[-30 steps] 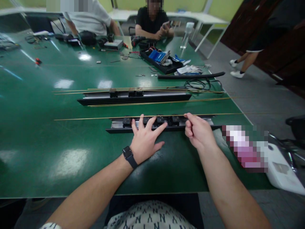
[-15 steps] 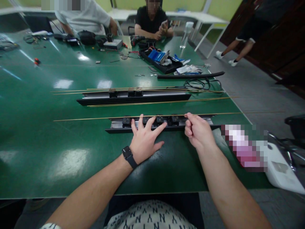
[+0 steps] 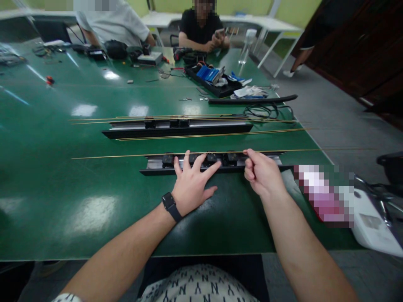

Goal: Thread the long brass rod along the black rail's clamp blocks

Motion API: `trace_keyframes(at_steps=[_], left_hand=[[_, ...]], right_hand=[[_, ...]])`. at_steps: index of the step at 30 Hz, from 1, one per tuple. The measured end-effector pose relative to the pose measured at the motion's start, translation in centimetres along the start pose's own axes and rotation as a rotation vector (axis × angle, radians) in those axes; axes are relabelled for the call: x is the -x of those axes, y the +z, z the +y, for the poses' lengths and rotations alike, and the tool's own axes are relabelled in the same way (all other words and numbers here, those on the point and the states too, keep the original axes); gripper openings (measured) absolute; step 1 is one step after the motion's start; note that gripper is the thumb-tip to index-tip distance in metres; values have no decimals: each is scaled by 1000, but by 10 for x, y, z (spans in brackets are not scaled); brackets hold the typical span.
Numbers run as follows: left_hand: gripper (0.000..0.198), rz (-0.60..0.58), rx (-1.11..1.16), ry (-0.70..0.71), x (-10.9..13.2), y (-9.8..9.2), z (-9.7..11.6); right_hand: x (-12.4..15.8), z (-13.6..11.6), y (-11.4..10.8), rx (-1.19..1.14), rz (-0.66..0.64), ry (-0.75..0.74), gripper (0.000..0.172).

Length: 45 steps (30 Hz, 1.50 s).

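Observation:
My left hand [image 3: 195, 180] lies with spread fingers over a black rail-like channel [image 3: 154, 172] with a silvery inside. Several small black blocks [image 3: 231, 157] sit in the channel, some partly hidden by my fingers. A long thin brass-coloured rod [image 3: 103, 157] runs along the channel's far edge and sticks out well past both ends. My right hand [image 3: 262, 170] is closed in a pinch on this rod, right of the blocks. Farther off lies a second black channel [image 3: 176, 132] with similar blocks, and more thin rods [image 3: 214, 135] beside and across it.
Beyond are a black strip [image 3: 252, 100], coiled black cable [image 3: 261, 110], white gloves [image 3: 250, 91], a black tray [image 3: 217, 88] of blue packs and a clear bottle [image 3: 247, 46]. A white chair [image 3: 374, 222] stands at right. Two people sit across the green table [image 3: 78, 180].
Both my hands and the rod stay practically where they were. In the background at right, a walking person has moved farther away, mostly into the dark area.

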<state>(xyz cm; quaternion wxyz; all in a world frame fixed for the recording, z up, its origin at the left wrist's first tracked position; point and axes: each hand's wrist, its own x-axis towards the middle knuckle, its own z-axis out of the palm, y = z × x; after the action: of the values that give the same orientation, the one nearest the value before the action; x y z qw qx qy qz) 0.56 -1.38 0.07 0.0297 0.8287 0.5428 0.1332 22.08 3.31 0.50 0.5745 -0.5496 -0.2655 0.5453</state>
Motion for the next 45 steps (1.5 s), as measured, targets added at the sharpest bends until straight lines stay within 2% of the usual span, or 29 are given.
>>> trace_keyframes(at_steps=[12, 45], left_hand=[[75, 10, 0, 2, 0, 0, -1], [74, 2, -4, -1, 0, -1, 0]], right_hand=[[0, 0, 2, -19, 32, -11, 11], [0, 0, 0, -9, -3, -12, 14]])
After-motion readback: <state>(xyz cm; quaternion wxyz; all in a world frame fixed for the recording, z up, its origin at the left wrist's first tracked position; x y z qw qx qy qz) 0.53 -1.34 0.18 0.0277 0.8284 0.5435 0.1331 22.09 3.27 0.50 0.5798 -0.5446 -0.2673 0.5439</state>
